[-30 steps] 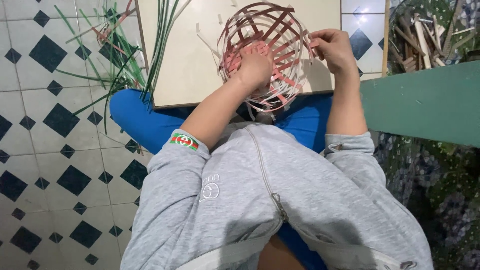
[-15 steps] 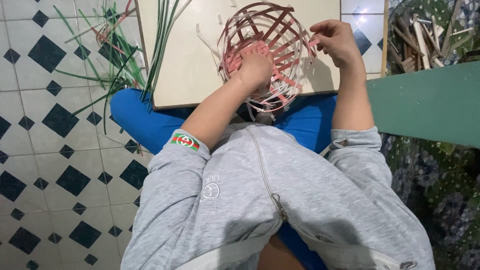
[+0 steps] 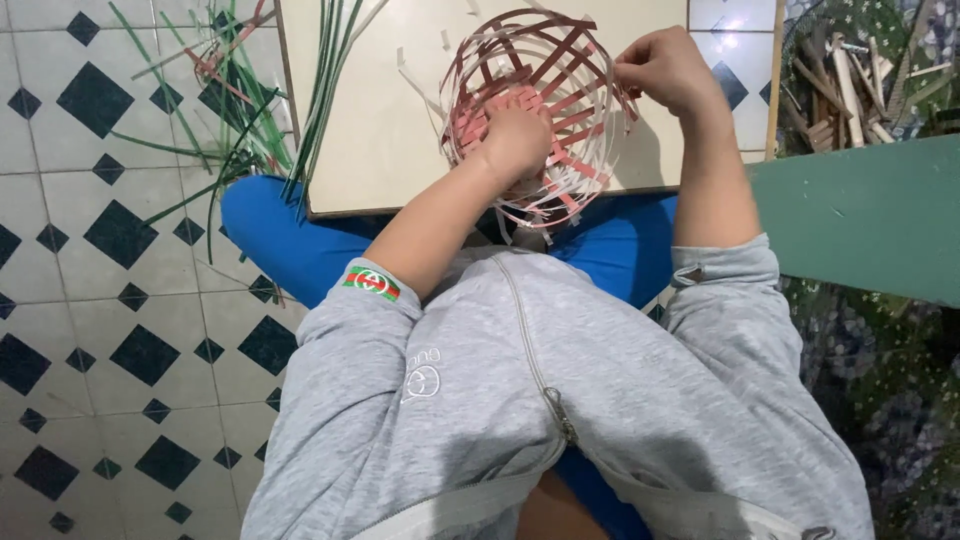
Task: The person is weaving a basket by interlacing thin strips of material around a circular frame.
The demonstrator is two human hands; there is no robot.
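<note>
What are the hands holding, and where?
A half-woven basket: the left hand presses inside it, the right hand grips strips at its rim.

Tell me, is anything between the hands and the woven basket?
Nothing visible is. The left hand presses inside the red and white basket, and the right hand grips its rim directly.

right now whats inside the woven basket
The left hand presses inside the half-woven red and white basket. The basket's bottom beneath that hand is covered.
</note>
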